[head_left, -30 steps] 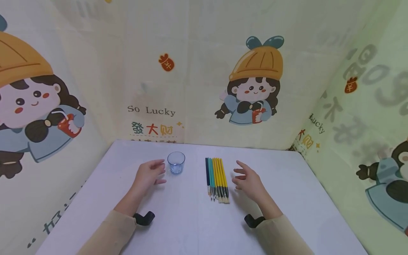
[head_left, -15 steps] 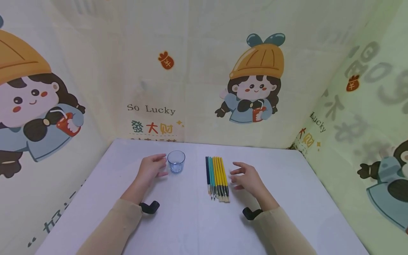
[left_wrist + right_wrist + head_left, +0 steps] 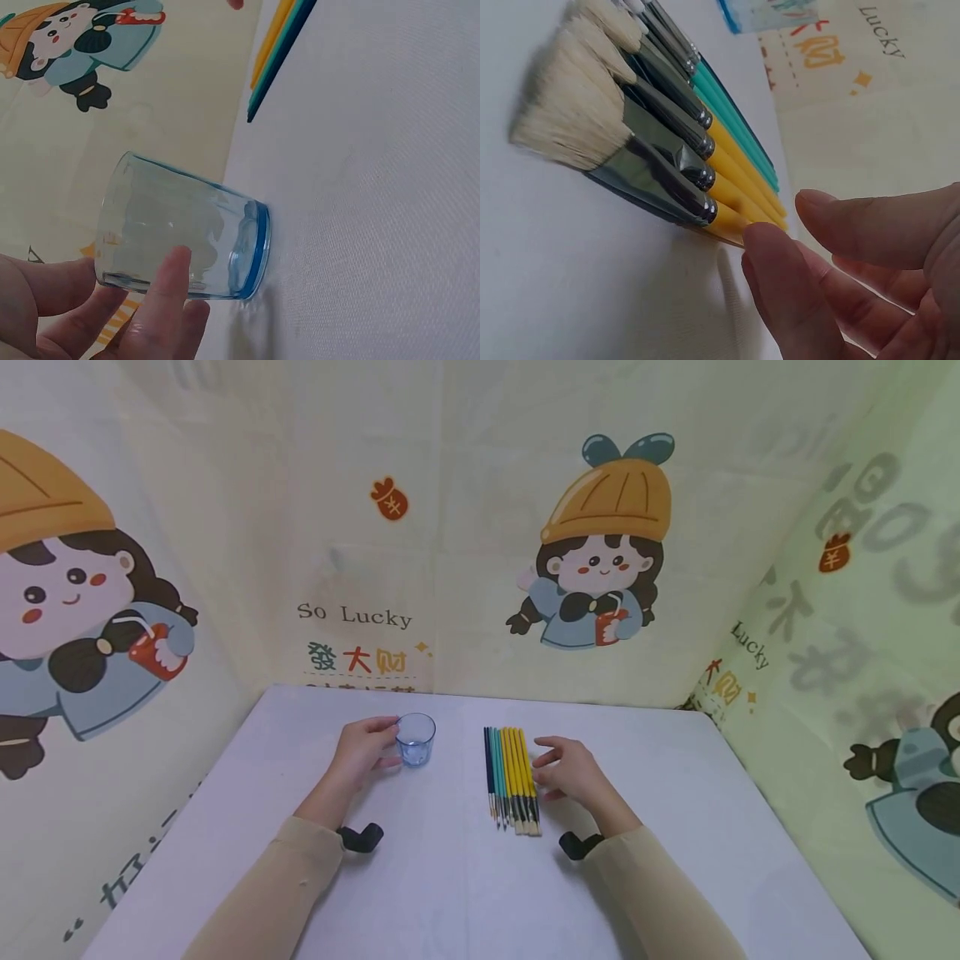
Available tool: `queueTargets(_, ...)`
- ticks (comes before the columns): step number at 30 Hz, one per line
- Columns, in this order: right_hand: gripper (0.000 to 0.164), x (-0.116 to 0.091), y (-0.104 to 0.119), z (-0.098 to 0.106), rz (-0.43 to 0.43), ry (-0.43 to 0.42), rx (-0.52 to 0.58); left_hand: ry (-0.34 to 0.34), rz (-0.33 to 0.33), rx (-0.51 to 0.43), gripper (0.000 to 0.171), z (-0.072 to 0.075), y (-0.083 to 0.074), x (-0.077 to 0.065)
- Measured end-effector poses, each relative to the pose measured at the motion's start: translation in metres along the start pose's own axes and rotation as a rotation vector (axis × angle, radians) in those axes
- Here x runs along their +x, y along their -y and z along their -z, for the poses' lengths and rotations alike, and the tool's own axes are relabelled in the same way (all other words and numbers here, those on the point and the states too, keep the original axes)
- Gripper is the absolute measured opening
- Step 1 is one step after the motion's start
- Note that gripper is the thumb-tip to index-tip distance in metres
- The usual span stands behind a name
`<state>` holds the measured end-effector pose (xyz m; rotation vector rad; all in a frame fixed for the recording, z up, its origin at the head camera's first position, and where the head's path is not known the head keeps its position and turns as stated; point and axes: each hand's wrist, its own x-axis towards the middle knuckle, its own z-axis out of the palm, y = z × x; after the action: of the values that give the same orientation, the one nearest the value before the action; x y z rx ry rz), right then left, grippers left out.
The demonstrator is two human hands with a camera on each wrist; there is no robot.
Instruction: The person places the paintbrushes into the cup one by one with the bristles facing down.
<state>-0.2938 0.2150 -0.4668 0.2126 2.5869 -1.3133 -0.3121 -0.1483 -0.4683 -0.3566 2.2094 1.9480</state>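
Observation:
A clear bluish glass tumbler (image 3: 416, 740) stands upright on the white table. My left hand (image 3: 363, 747) is right at its left side, thumb and fingers spread and loosely bent. In the left wrist view, one fingertip (image 3: 176, 259) overlaps the lower wall of the tumbler and the thumb lies close to the rim. A row of paintbrushes (image 3: 512, 768) with dark, teal and yellow handles lies side by side, bristles toward me. Beside the yellow handles is my right hand (image 3: 570, 768), its thumb and fingers apart. In the right wrist view a fingertip (image 3: 769, 240) is close to the outermost yellow brush.
White cloth covers the table (image 3: 465, 893). Cream sheets with cartoon prints (image 3: 600, 568) hang behind and at both sides, meeting the table's back edge. Each wrist wears a black mount (image 3: 362, 837) below a beige sleeve.
My left hand has moved right and slightly forward, up to the tumbler. My right hand has moved left toward the brushes. Tumbler and brushes have stayed in place.

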Motion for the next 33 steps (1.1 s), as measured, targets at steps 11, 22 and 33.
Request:
queueTargets(11, 0.073, 0.016, 0.006, -0.001, -0.004, 0.041, -0.042, 0.019, 0.027, -0.049, 0.041, -0.003, -0.001, -0.002)
queueTargets(22, 0.073, 0.032, 0.007, -0.007, -0.02, 0.038, -0.124, 0.009, 0.025, -0.047, 0.04, -0.003, 0.001, -0.002)
queueTargets(33, 0.078, 0.036, 0.012, -0.011, -0.069, 0.039, -0.17, 0.006, 0.033, -0.06, 0.039, -0.004, 0.004, -0.001)
